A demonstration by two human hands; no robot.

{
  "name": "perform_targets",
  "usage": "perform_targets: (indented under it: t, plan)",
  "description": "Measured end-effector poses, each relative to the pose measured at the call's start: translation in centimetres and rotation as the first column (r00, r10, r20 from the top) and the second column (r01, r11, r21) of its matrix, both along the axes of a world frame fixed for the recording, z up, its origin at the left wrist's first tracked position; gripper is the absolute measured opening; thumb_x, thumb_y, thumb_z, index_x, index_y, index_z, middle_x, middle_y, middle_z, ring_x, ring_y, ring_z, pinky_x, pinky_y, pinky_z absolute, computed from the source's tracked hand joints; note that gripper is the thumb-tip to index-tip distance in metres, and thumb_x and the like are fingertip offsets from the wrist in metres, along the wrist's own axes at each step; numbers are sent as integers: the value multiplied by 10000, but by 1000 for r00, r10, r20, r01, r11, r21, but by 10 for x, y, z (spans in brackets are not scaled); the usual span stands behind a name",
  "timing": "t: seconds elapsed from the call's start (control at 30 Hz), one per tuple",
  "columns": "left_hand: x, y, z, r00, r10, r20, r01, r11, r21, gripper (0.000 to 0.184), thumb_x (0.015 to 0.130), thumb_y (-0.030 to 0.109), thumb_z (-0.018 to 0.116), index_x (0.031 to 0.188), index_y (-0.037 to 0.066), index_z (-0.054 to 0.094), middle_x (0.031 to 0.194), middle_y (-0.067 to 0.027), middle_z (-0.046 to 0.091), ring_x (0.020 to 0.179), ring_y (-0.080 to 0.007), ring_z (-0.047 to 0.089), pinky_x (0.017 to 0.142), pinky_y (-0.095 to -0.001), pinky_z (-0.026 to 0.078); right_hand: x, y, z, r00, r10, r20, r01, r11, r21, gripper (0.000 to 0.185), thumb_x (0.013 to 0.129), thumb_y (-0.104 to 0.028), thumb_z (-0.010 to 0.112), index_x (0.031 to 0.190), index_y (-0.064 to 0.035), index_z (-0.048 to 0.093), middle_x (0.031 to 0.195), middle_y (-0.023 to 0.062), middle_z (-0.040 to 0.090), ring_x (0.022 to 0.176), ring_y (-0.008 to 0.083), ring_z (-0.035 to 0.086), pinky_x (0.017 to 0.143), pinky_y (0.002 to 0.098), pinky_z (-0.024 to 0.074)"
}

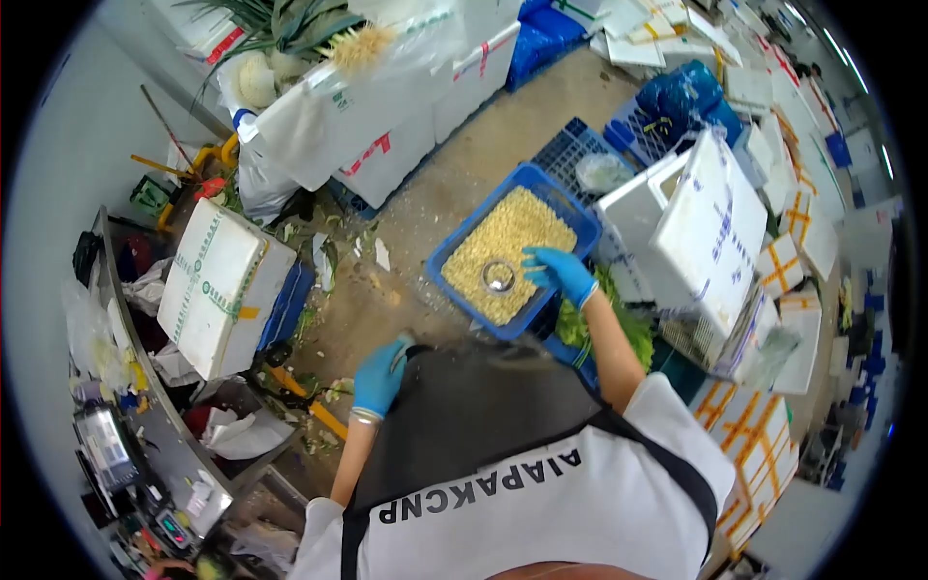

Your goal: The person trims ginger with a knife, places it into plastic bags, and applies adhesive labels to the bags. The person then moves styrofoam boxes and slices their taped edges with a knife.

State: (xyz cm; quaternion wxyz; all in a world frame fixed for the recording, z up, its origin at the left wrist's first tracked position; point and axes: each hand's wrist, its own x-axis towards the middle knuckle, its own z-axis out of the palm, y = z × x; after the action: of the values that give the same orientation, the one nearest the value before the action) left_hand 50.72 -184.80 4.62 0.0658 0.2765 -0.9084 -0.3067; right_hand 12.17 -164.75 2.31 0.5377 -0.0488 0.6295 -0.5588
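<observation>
A blue plastic crate (449, 253) full of small pale yellow pieces (527, 220) sits in front of me. Half sunk in the pieces is a round metal bowl or scoop (498, 277). My right hand (561, 273), in a blue glove, hovers over the crate's right side near the bowl, fingers spread and holding nothing. At the edge of my dark apron (464, 396) is my left hand (381, 375), also gloved in blue. Its fingers lie near the apron's edge, and whether they grip anything is hard to make out.
White foam boxes (720, 227) and leafy greens (633, 324) stand right of the crate. Another foam box (217, 280) is at the left beside a metal table (155, 387). Large boxes with leeks (309, 24) stand ahead. Scraps litter the wet floor (387, 290).
</observation>
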Motion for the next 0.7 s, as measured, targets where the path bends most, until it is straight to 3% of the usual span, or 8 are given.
perform_targets:
  t: [0.27, 0.33, 0.4, 0.43, 0.53, 0.63, 0.67, 0.7]
  plan:
    - [67, -150, -2, 987, 155, 50, -151, 986, -72, 317, 860, 158, 629, 1162, 65, 640, 1062, -169, 657, 926, -350, 633, 800, -415, 501, 68, 34, -102, 972, 15, -234, 105, 866, 489, 417, 900, -347, 607, 1179, -37, 610, 955, 92, 677, 699, 182, 658, 614, 303, 518]
    - [63, -180, -14, 995, 83, -53, -88, 990, -107, 321, 863, 151, 631, 1174, 71, 638, 1059, -167, 657, 922, -351, 630, 802, -410, 500, 97, 78, -128, 977, 118, -175, 21, 770, 637, 388, 899, -352, 589, 1077, -14, 651, 919, 127, 685, 719, 249, 669, 613, 386, 522]
    - [48, -198, -17, 998, 29, -49, -33, 996, -83, 318, 875, 148, 622, 1182, 66, 634, 1064, -169, 656, 933, -343, 632, 810, -407, 498, 134, 124, -161, 991, -131, 22, 83, 737, 671, 389, 890, -368, 591, 1043, -16, 654, 945, 136, 687, 738, 278, 669, 650, 405, 524]
    - [39, -205, -16, 999, 0, -34, -3, 996, -86, 315, 879, 149, 618, 1181, 62, 633, 1071, -171, 656, 941, -340, 633, 815, -405, 498, 149, 144, -169, 989, 48, 143, -132, 727, 674, 392, 933, -331, 513, 1243, -96, 559, 1191, 165, 634, 989, 328, 667, 788, 476, 522]
    - [9, -212, -14, 997, -71, -7, 70, 997, -37, 305, 888, 156, 607, 1172, 47, 630, 1081, -174, 653, 967, -336, 632, 827, -403, 494, 188, 157, -160, 954, -230, 192, -16, 600, 800, 383, 936, -306, 508, 1247, -86, 543, 1204, 160, 627, 955, 338, 670, 800, 488, 518]
    - [-35, -210, -8, 976, -206, -65, 205, 979, -10, 309, 884, 158, 609, 1171, 42, 625, 1055, -179, 654, 949, -346, 628, 821, -410, 491, 179, 185, -205, 948, -231, 217, 23, 733, 679, 364, 914, -320, 542, 1191, -89, 591, 1112, 161, 663, 899, 316, 675, 799, 437, 521]
    - [-49, -210, -3, 967, -248, -51, 248, 969, -5, 313, 884, 158, 609, 1175, 43, 623, 1054, -179, 654, 946, -348, 629, 821, -410, 491, 166, 179, -211, 984, 175, 7, -117, 629, 768, 350, 908, -326, 544, 1156, -89, 610, 1070, 162, 672, 876, 313, 673, 782, 418, 520]
    - [-66, -211, 2, 956, -291, -41, 291, 957, 1, 316, 883, 159, 610, 1178, 44, 621, 1053, -180, 654, 943, -349, 629, 821, -410, 492, 143, 174, -216, 807, 571, -147, -177, 472, 864, 338, 903, -332, 547, 1122, -88, 629, 1028, 162, 680, 852, 310, 671, 764, 398, 519]
